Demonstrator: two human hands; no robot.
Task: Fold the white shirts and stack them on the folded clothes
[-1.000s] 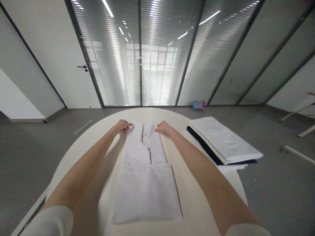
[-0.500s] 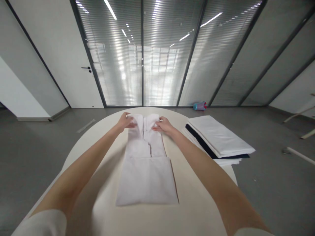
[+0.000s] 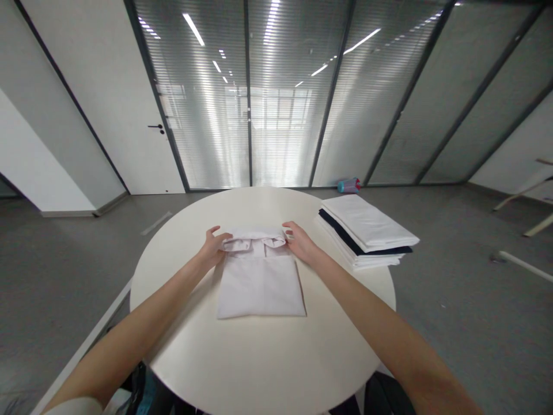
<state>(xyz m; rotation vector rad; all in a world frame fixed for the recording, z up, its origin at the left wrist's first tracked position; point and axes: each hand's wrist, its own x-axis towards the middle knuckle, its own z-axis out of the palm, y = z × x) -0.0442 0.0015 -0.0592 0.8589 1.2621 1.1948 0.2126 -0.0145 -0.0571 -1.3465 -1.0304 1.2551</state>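
Note:
A folded white shirt (image 3: 261,288) lies on the round white table (image 3: 268,357), its far part doubled back toward me into a thick roll. My left hand (image 3: 212,249) pinches the left end of that roll, with the thumb against the cloth and a finger raised. At the right end, my right hand (image 3: 301,243) has hold of the cloth, some fingertips lifted off it. Both hands' gripping fingers are partly hidden by the fabric.
On the table's right side sits a stack of folded cloths (image 3: 367,222), white with a dark layer between. A blue and red object (image 3: 349,185) lies on the floor by the glass partition (image 3: 280,132). Pale furniture legs (image 3: 525,271) stand at the right.
My hands have brought the shirt's far end toward me, folding it over so the shirt is shorter. The view has shifted, showing more of the table's near edge.

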